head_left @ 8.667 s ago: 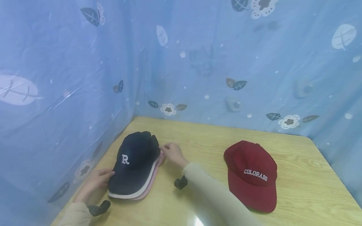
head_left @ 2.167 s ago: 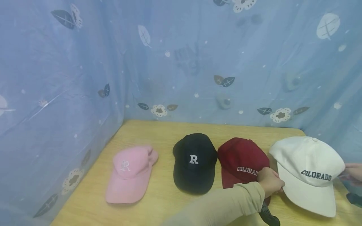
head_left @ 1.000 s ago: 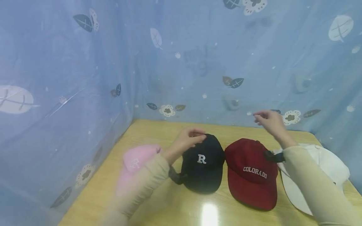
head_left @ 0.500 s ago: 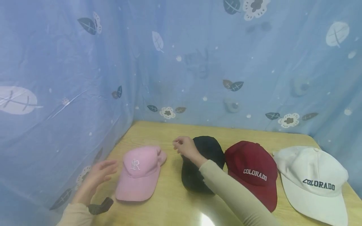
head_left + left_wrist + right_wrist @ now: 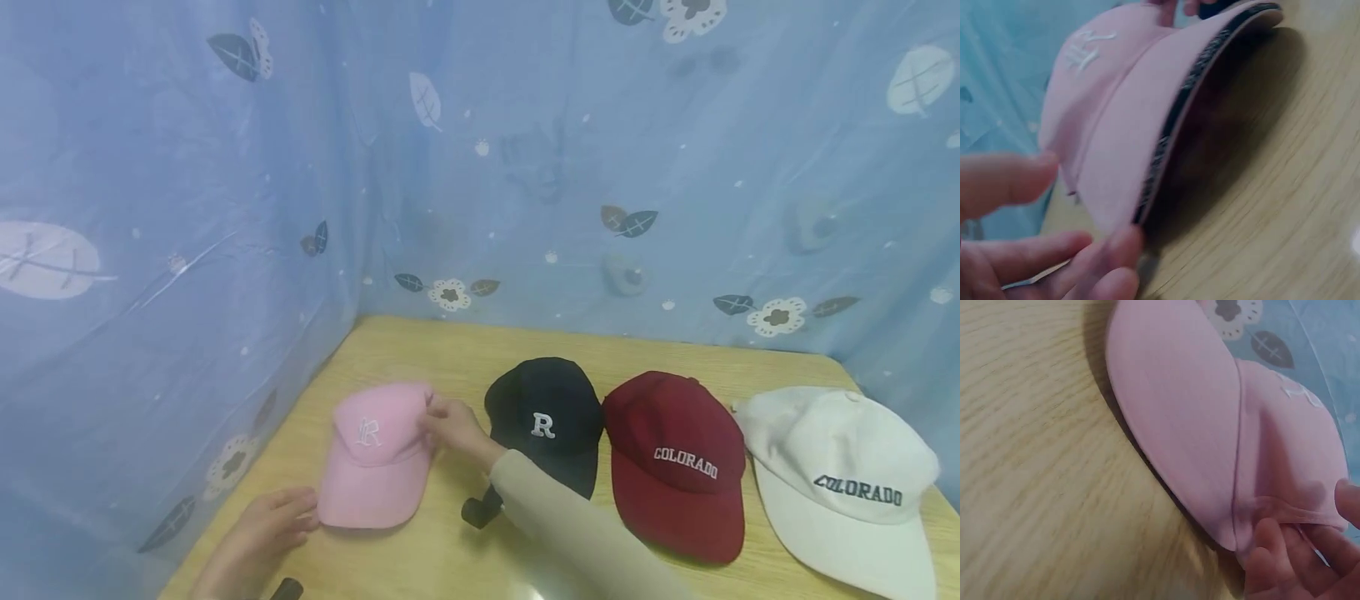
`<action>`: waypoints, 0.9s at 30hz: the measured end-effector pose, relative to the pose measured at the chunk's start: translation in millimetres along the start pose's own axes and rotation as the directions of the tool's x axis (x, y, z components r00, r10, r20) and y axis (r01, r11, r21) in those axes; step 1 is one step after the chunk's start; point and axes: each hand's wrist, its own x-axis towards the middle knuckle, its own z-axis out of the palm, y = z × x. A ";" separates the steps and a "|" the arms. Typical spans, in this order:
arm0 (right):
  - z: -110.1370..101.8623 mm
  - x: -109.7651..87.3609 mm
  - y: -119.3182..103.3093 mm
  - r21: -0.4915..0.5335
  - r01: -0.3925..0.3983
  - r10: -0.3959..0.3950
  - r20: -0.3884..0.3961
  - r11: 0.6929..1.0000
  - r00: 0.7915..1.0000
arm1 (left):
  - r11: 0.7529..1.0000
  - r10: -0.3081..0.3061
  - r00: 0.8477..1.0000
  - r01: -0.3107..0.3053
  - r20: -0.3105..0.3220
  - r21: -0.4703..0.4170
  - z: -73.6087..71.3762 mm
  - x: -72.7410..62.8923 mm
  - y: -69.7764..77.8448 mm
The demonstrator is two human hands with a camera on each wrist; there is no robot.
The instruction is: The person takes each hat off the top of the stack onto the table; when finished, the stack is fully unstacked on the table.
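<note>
In the head view a pink baseball cap (image 5: 378, 487) with a white embroidered emblem lies at the left of the table. My right hand (image 5: 459, 429) grips its side edge at the crown; in the right wrist view the fingers (image 5: 1270, 540) curl at the cap's lower rim and the thumb is on the other side. My left hand (image 5: 273, 521) is at the brim's left corner. Its fingertips (image 5: 1124, 247) touch or nearly touch that corner, while the thumb stands apart from them near the crown.
A black cap (image 5: 543, 392) with an R, a red cap (image 5: 675, 508) and a white cap (image 5: 840, 533), both lettered COLORADO, lie in a row to the right. The wooden table (image 5: 420, 350) meets a blue patterned curtain (image 5: 525, 167) at the back and left.
Earlier the black, white and pink caps lay stacked at left; now they are spread out. In the last half second my right hand came down to the pink cap and my left hand neared its brim.
</note>
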 end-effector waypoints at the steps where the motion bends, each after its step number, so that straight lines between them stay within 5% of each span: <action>1: 1.2 -0.1 0.3 -0.008 0.013 -0.013 -0.013 1.000 1.000 | 0.989 -0.141 0.987 0.138 -0.079 -0.051 4.6 3.2 4.8; 6: 0.2 1.2 0.1 -0.066 0.055 -0.062 -0.112 0.996 0.992 | 0.989 -0.148 0.976 0.147 -0.158 -0.018 15.2 17.9 8.2; 15: -22.0 13.9 -3.8 -0.058 0.042 -0.054 -0.224 0.997 0.973 | 0.998 -0.067 0.988 0.069 -0.139 0.011 36.8 51.2 20.9; 21: -24.6 10.2 -0.3 -0.088 0.044 -0.063 -0.220 0.995 0.973 | 0.991 -0.081 0.983 0.097 -0.167 0.092 42.2 56.7 22.7; 24: -29.6 7.8 -6.5 -0.068 0.033 -0.047 -0.215 0.997 0.975 | 0.967 -0.003 0.979 0.054 -0.202 0.248 42.2 55.4 36.1; 27: -46.4 7.8 -27.4 -0.158 0.045 -0.080 -0.221 0.986 0.972 | 0.902 0.150 0.960 -0.035 -0.237 0.431 44.8 57.7 69.7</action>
